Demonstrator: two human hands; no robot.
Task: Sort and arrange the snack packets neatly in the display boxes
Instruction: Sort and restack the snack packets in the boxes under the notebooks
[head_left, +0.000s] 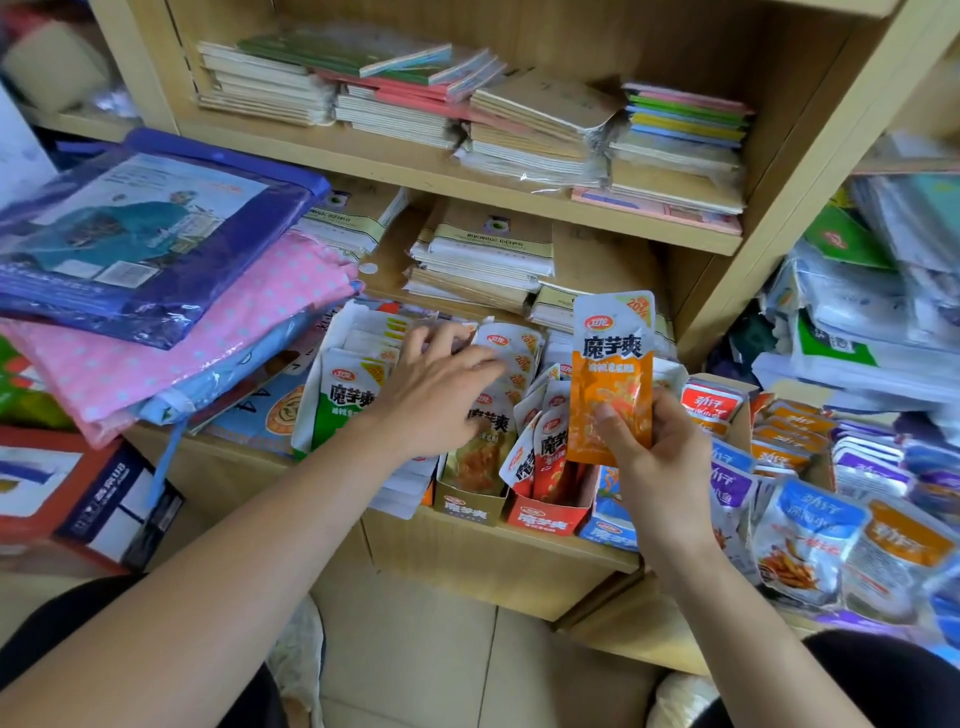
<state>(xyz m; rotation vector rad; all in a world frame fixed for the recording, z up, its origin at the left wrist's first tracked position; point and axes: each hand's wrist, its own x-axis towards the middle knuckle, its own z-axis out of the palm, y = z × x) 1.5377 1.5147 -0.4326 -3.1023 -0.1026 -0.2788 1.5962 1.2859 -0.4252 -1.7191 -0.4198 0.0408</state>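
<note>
Right hand (660, 462) grips orange packet (613, 374), bottom edge; left hand (436, 405) (relaxed) over boxed packets (350, 402).

The left hand (441, 395) is covering some white packets (511, 343). The right hand (660, 457) is hiding the bottom of the orange packet (610, 384). The edge is cutting off purple packets (935, 478).

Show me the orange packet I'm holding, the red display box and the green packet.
orange packet (613, 384), head view, middle of its printed front.
red display box (545, 518), head view, its front wall.
green packet (340, 402), head view, its printed front.
</note>
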